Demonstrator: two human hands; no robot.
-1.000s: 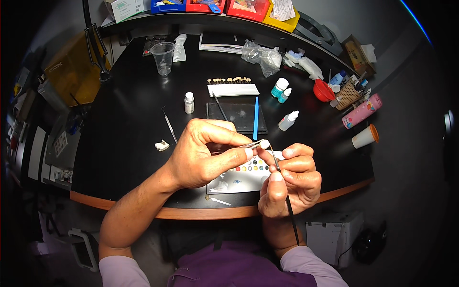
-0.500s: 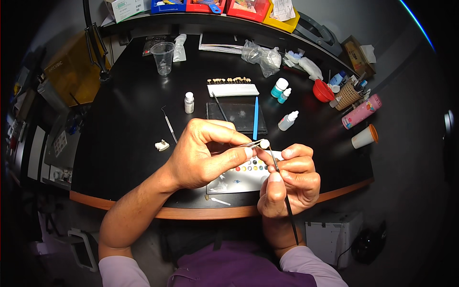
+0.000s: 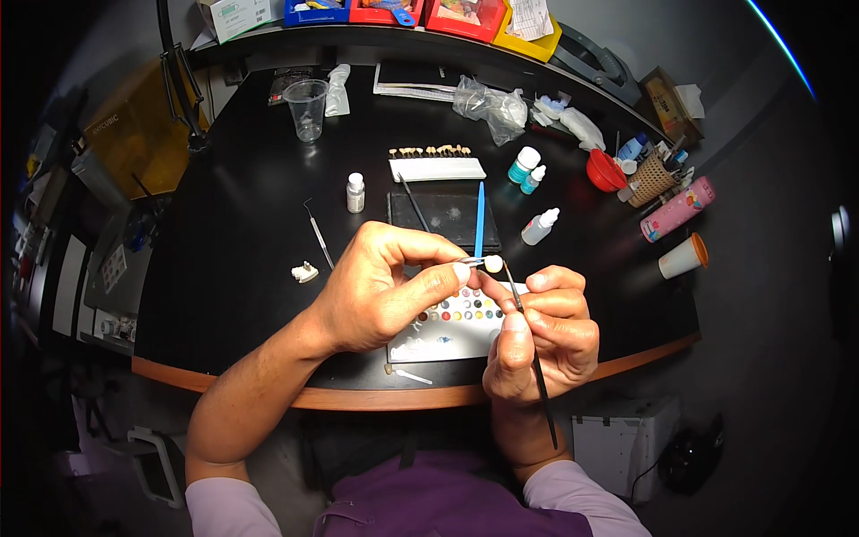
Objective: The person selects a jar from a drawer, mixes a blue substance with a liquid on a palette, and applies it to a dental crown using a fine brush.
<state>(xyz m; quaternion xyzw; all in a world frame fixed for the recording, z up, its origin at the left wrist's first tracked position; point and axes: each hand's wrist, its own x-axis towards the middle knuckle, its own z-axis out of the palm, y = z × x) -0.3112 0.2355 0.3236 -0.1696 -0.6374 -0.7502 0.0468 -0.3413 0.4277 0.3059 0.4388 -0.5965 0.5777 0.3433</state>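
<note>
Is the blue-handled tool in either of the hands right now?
No, the blue-handled tool lies on the black table; the right hand holds a thin dark brush.

On the black table [image 3: 233,233] stand a clear plastic cup [image 3: 306,108], a small white bottle [image 3: 355,191], two teal-bodied bottles with white caps [image 3: 522,165], a red bowl [image 3: 606,170], a pink cylindrical can [image 3: 676,208] and a white paper cup with an orange rim [image 3: 684,256]. A blue stick [image 3: 480,217] lies beside a dark slab [image 3: 443,217].

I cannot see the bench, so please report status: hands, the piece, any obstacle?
Left hand pinches tooth. Right hand holds brush, tip at tooth. Palette below; nothing blocking.
</note>
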